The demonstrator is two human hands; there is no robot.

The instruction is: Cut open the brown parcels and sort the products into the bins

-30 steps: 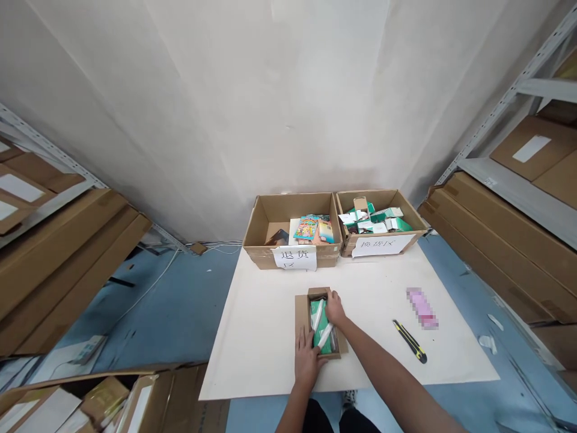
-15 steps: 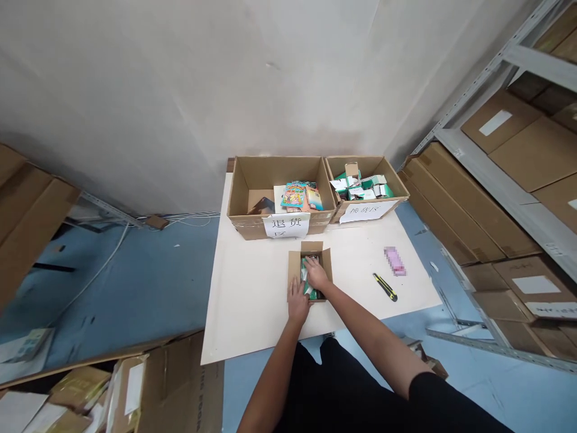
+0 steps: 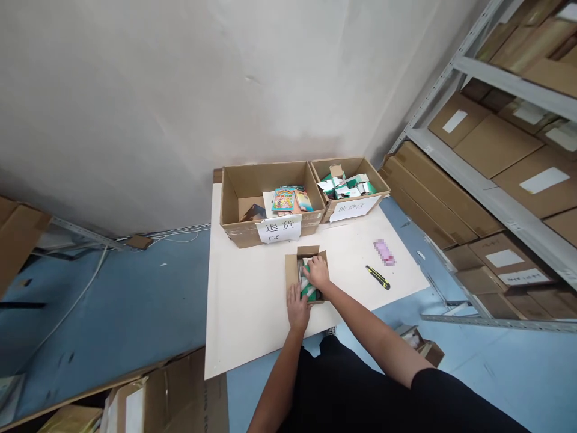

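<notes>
A small open cardboard box (image 3: 292, 273) stands on the white table (image 3: 243, 300) with its flaps folded outward. Inside it lies a green-and-white carton (image 3: 309, 291), partly covered by my hands. My right hand (image 3: 318, 273) reaches in from the right, its fingers curled over the carton; the fingertips are partly hidden. At the near left edge of the box, my left hand (image 3: 298, 308) grips the wall with fingers pointing away from me. Dark items sit beside the carton, too small to make out.
Behind stand a large cardboard box (image 3: 234, 233) with colourful booklets (image 3: 283, 199) and another box (image 3: 381, 195) of green-and-white cartons. A yellow-black utility knife (image 3: 377, 277) and a blurred pink item (image 3: 384, 252) lie to the right. Shelves (image 3: 478, 174) with cartons line the right side.
My right hand has shifted to the right side inside the small box, uncovering more of its left part. My left hand stays at the near left edge. The camera view has turned slightly right.
</notes>
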